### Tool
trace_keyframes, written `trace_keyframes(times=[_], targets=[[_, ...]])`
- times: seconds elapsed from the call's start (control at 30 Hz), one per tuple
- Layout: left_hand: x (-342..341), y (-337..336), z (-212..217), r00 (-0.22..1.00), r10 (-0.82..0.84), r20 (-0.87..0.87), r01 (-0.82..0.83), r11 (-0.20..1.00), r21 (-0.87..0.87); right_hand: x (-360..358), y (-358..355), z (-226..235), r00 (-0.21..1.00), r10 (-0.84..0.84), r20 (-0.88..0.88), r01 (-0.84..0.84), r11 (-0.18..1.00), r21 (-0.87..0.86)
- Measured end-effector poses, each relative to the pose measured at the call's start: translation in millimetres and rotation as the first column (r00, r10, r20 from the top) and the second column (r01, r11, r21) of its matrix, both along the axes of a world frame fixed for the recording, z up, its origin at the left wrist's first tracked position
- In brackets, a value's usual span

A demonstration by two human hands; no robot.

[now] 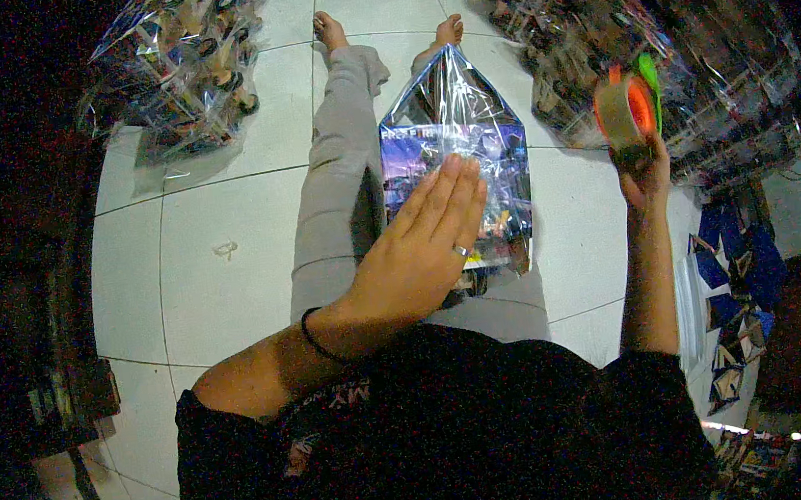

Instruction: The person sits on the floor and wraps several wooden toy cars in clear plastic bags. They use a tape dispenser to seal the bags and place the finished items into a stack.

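A clear plastic-wrapped package (407, 160) with a purple-blue printed picture rests on my right leg, its wrap gathered to a point at the far end. My left hand (419, 238) lies flat on the picture, fingers stretched out and side by side. Off to the right, my right hand (649, 179) is closed around a handheld tape dispenser (625, 114), raised above the floor. Its tape roll is tan, with an orange hub and a green part beside it. The dispenser partly hides the fingers of that hand.
Many plastic-wrapped packages are heaped at the far left (192, 71) and far right (572, 23). Folded blue and tan pieces (728, 302) lie by my right side, beside a pale stack (691, 311). White tiles (228, 299) cover the floor, with a small scrap (224, 248) on it.
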State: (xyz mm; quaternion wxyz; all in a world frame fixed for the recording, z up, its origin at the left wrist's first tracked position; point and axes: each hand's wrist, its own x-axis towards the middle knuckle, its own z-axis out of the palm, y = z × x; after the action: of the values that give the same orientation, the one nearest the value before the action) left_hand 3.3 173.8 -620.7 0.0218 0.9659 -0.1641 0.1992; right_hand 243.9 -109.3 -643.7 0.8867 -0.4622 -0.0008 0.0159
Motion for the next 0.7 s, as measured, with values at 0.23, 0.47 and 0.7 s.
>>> trace_keyframes(times=[0.23,0.47,0.7], targets=[[-7.9,-0.1,-16.2,0.988,-0.04,0.15,0.039,0.999,0.01,-96.0,157.9,151.8,0.001,0.796,0.605,0.326,0.572,-0.753],[4.9,-5.0,-31.5,0.985,-0.005,0.175,0.054,0.96,-0.275,-169.1,253.1,214.3,-0.062,0.972,-0.226,0.745,-0.105,-0.658],[8.5,-8.6,-27.8,0.901,0.023,0.434,0.004,0.998,-0.06,-167.7,247.0,195.9,-0.097,0.944,-0.317,0.857,-0.083,-0.509]])
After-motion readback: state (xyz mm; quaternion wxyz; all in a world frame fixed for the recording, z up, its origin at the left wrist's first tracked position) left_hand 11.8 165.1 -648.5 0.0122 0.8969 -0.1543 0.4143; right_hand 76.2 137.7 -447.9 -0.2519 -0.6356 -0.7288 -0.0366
